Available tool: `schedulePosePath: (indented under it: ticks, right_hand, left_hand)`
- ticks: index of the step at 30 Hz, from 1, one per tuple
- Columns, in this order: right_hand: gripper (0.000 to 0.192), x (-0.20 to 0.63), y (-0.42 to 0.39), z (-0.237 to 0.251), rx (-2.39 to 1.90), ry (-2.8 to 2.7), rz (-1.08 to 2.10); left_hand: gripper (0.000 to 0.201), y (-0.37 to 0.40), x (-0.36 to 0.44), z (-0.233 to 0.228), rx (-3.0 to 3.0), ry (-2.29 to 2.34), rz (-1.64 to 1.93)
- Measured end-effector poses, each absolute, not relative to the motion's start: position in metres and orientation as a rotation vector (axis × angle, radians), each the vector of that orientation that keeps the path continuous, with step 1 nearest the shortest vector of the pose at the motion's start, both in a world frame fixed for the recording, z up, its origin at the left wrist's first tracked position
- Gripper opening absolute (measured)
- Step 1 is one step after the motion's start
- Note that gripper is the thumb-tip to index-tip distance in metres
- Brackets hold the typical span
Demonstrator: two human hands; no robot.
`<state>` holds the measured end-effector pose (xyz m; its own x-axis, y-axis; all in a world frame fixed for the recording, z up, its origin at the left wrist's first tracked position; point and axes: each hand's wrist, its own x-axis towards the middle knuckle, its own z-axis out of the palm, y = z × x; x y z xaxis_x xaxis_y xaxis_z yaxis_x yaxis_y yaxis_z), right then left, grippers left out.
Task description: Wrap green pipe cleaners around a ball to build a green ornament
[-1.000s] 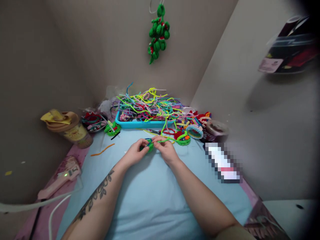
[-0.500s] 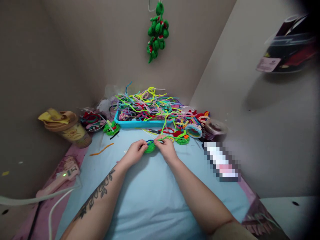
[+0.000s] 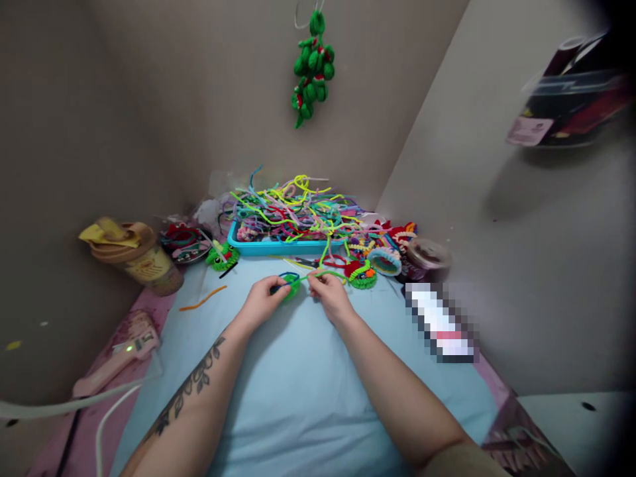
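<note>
Where the left hand (image 3: 264,296) is closed, a green piece (image 3: 293,289) is pinched. A strand (image 3: 334,272) is held by the right hand (image 3: 330,295).

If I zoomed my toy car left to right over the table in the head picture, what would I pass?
Pink glue gun → orange fuzzy stem → left hand → green fuzzy piece → right hand → green-and-red fuzzy figure → pixelated phone-like device.
</note>
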<state>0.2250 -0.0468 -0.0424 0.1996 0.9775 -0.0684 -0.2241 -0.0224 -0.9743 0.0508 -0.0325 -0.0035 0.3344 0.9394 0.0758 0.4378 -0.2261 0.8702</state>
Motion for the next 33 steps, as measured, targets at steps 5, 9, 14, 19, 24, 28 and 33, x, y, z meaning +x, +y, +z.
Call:
schedulePosePath:
  ticks: [5,9,14,19,24,28,33]
  right_hand:
    - [0.028,0.239,-0.046,-0.035,-1.166,-0.806,1.031]
    - [0.023,0.244,-0.051,-0.028,-1.153,-0.882,0.639]
    - [0.039,0.244,-0.055,-0.024,-1.311,-1.221,0.421]
    - [0.017,0.246,-0.050,-0.031,-1.404,-1.362,0.362]
    - [0.013,0.246,-0.051,-0.031,-1.256,-1.214,0.571]
    - [0.017,0.236,-0.054,-0.028,-1.023,-0.945,1.001]
    - [0.024,0.228,-0.055,-0.028,-0.974,-0.828,1.106]
  left_hand:
    - [0.026,-0.021,0.031,0.001,1.725,1.443,1.055]
    - [0.025,-0.018,0.023,0.003,1.737,1.503,1.128]
    - [0.023,-0.022,0.026,0.005,1.840,1.462,1.103]
    - [0.024,-0.024,0.028,0.008,1.763,1.353,1.094]
    - [0.022,-0.026,0.029,0.009,1.734,1.251,0.933]
    - [0.021,-0.030,0.037,0.004,1.704,1.144,0.807]
    - [0.024,-0.033,0.045,-0.003,1.622,1.007,0.726]
